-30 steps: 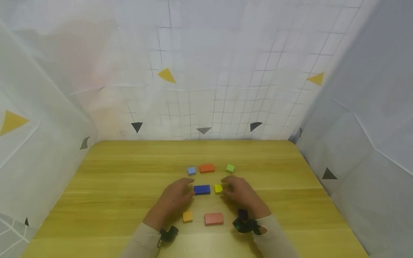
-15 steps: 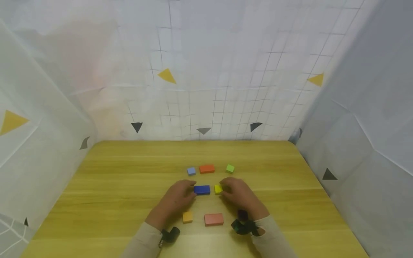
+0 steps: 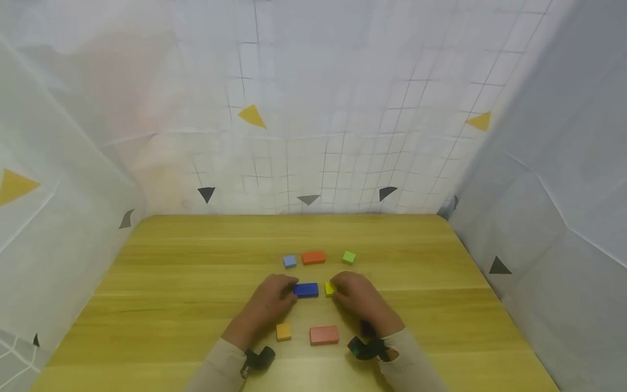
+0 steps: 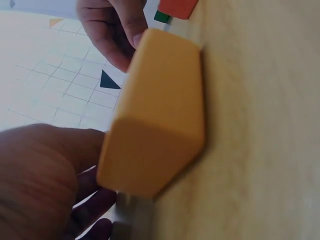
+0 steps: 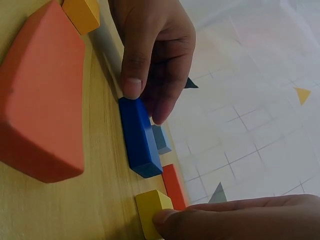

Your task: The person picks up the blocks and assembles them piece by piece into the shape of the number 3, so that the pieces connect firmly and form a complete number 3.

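Observation:
The left hand (image 3: 269, 300) pinches the left end of the dark blue block (image 3: 306, 290), which lies on the table. In the right wrist view, its thumb rests on the end of that blue block (image 5: 138, 137). The right hand (image 3: 366, 301) holds the small yellow block (image 3: 329, 289) between thumb and fingers, its right part covered by them. A narrow gap separates the blue and yellow blocks. In the right wrist view, the right thumb lies on the yellow block (image 5: 149, 207). The left wrist view shows neither block.
Behind the hands lie a light blue block (image 3: 290, 262), a red-orange block (image 3: 313, 258) and a green block (image 3: 349, 257). Nearer the person are an orange-yellow block (image 3: 283, 331) and a pink block (image 3: 324, 335). White sheets surround the wooden table (image 3: 171, 283).
The right hand has moved slightly left and closed its fingers around the yellow block. The left hand has shifted slightly right, onto the blue block's end. Both blocks lie about where they were.

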{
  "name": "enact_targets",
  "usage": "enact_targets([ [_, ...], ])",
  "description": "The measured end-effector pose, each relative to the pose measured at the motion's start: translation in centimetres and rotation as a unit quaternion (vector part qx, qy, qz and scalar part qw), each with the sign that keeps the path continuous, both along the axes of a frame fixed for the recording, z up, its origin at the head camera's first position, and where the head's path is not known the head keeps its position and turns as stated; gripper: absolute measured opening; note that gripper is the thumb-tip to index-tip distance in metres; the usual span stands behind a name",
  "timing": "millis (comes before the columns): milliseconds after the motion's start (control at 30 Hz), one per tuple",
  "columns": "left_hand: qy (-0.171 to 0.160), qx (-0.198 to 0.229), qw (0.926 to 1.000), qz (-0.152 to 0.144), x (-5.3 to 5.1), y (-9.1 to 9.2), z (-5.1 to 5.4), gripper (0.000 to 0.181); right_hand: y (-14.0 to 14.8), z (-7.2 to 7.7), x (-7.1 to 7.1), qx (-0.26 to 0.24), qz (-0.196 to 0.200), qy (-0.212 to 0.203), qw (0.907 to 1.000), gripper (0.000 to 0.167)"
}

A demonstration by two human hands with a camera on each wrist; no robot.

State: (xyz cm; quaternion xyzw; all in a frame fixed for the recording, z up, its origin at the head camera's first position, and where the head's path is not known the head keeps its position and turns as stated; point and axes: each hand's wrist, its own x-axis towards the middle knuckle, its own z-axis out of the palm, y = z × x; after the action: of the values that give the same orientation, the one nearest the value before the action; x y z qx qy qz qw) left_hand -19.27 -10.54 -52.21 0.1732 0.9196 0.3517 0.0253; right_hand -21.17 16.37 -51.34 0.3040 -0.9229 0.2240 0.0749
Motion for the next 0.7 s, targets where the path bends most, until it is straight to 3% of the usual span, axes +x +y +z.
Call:
enact_targets([
  [333,0.004,0.003,1.0000,-0.001,-0.27,0.15,-0.33,0.035,-0.14,0.06,0.15,-0.011,-0.012,-0.006,0.9998,0.025],
  [567,0.047,-0.001,0.9989,-0.003,-0.38,0.59,-0.51,0.033,-0.33,0.01,0.25,-0.007,-0.015,-0.013,0.9998,0.026],
  [700,0.054,-0.008,0.9985,0.002,-0.38,0.76,-0.61,0.033,-0.55,0.15,0.30,-0.005,-0.019,-0.021,0.9996,0.026],
])
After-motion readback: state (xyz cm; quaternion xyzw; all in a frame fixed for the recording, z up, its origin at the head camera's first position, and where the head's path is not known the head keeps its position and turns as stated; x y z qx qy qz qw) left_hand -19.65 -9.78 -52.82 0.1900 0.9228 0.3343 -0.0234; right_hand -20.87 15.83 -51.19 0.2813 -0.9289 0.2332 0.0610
